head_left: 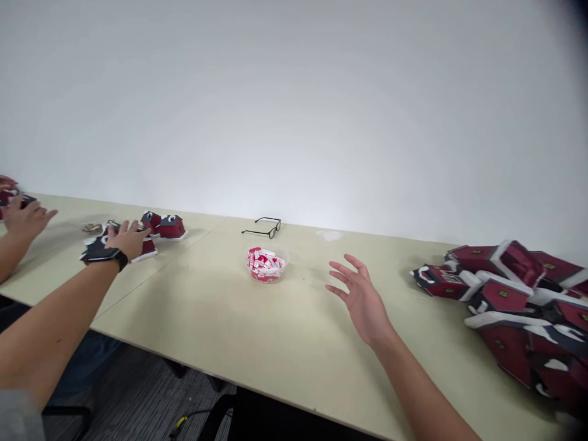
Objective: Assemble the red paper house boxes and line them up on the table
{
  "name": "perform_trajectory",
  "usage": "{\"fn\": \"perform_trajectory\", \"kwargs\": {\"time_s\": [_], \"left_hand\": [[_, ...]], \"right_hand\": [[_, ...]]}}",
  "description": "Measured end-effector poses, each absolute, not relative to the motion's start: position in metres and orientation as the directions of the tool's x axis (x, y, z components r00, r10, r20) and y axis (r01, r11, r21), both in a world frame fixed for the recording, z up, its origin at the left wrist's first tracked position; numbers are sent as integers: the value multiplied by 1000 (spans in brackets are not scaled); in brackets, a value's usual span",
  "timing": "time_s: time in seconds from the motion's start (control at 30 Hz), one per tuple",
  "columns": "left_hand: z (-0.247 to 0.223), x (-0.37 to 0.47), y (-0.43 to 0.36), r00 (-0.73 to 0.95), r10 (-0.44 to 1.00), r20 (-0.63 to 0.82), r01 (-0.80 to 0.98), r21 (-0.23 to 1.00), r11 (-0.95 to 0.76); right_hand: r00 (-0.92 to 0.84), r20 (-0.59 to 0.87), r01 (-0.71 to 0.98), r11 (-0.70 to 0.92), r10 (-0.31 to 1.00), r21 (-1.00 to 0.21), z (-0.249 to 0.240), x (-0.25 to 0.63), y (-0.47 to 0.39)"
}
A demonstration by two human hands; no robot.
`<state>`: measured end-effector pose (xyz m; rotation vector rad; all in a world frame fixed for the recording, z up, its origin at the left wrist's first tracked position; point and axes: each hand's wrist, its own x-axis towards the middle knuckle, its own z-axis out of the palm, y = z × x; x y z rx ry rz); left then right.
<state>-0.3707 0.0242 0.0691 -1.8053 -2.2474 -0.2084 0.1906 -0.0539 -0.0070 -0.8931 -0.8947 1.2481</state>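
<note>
My left hand (126,239), with a dark watch on the wrist, lies with spread fingers over a dark-roofed red toy house (148,247) at the left. Just behind it stand small red houses with white trim (171,226). My right hand (362,300) hovers over the table with its fingers apart and nothing in it. Between my hands sits a clear round bowl (285,256) with red and white pieces (265,264). A large pile of red houses with white edges (503,295) is heaped at the right.
Black-framed glasses (274,229) lie behind the bowl on the pale table (220,306). At the far left, another person's hand (25,217) is near more red items (7,195). A white wall (294,110) rises behind the table. A seam crosses the tabletop.
</note>
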Motion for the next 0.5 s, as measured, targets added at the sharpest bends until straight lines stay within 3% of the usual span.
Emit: {"fn": "perform_trajectory", "kwargs": {"time_s": [0.1, 0.17, 0.33, 0.43, 0.5], "left_hand": [[79, -359, 37, -258, 923, 286, 943, -132, 305], [87, -330, 51, -155, 932, 326, 964, -156, 215], [110, -168, 63, 343, 834, 432, 938, -117, -325], [120, -34, 28, 627, 619, 473, 719, -46, -694], [123, 52, -10, 789, 462, 405, 490, 39, -871]], "right_hand": [[107, 62, -390, 100, 992, -915, -6, 190, -54], [112, 57, -401, 98, 992, -911, -3, 189, -54], [98, 71, -438, 107, 993, -892, 2, 188, -54], [106, 85, -454, 124, 991, -883, 0, 187, -51], [144, 91, -457, 148, 985, -877, -2, 186, -48]]}}
